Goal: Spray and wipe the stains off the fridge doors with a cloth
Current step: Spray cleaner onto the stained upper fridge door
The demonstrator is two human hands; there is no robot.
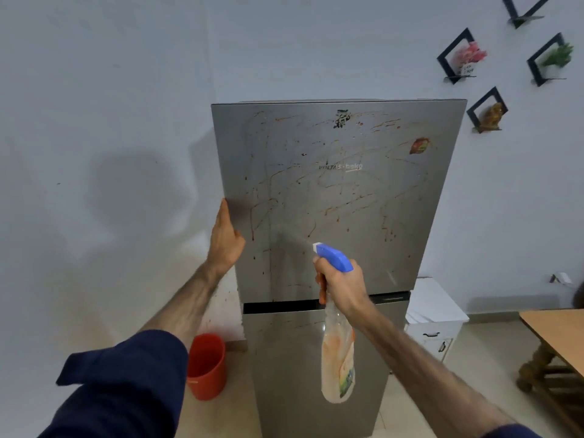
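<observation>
The right hand grasped a spray bottle aimed at the stained upper fridge door — mist showing. The left hand, fingers straight, lay against that door's left edge. A red bucket stood beside the fridge's lower-left corner.

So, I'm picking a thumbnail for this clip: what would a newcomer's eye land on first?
The grey fridge's upper door, dead centre, streaked all over with reddish-brown splatter. Next, the spray bottle with its blue head, held in the right hand and aimed at the door's lower part, while the left hand rests on the door's left edge. A red bucket stands on the floor at lower left.
</observation>
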